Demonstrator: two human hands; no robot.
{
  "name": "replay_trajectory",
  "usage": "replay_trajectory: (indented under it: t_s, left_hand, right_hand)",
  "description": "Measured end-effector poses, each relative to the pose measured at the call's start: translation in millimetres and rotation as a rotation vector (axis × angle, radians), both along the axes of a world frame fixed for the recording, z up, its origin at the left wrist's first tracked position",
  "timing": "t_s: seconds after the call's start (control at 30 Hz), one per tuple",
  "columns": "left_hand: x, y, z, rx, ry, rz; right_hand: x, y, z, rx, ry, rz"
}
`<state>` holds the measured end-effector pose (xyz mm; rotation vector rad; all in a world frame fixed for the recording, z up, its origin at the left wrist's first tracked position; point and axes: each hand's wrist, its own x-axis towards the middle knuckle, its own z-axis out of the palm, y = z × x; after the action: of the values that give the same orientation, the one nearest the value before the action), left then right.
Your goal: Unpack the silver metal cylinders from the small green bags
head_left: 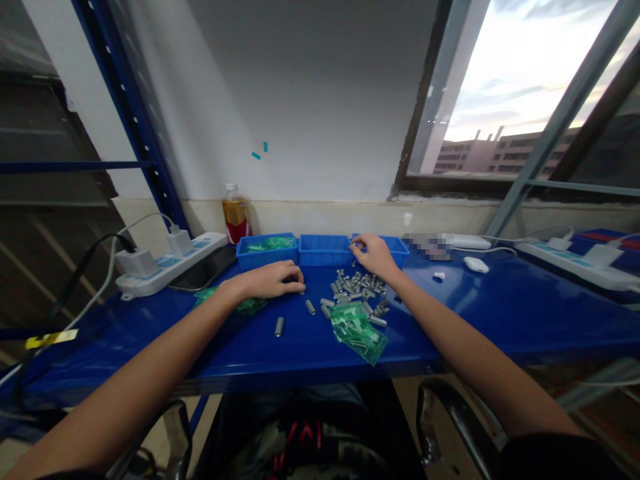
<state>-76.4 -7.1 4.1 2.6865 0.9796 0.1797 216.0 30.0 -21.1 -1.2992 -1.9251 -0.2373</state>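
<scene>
My right hand (375,257) is over the front of the right blue bin (397,250), thumb and fingers pinched together. A tiny pale spot shows at its fingertips, too small to name. To the left, my left hand (277,279) rests low over the table with curled fingers. Something small seems to be at its fingertips; I cannot make out what. Between and in front of the hands lies a pile of small metal cylinders and screws (357,285). Green plastic bags of metal parts (357,330) lie before the pile. Two cylinders, one a grey cylinder (279,327), lie apart.
Along the wall stand a middle blue bin (325,250) and a left blue bin (267,253) holding green bags. More green bags (253,305) lie under my left forearm. A bottle (235,217), a phone (203,268), power strips (173,263) and an earbud case (475,265) surround the blue table (300,360).
</scene>
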Motion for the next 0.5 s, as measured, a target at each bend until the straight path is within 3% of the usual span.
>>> replay_trajectory:
  t_s: [0.17,0.5]
  left_hand:
    - [-5.8,-0.1,3.8,-0.002,0.041,-0.049]
    - [0.6,-0.3,-2.0,0.071,0.017,-0.013]
  right_hand:
    - [-0.1,0.9,0.0,-0.036,-0.017,-0.037]
    - [-2.1,-2.8,2.4,-0.097,-0.041,-0.089]
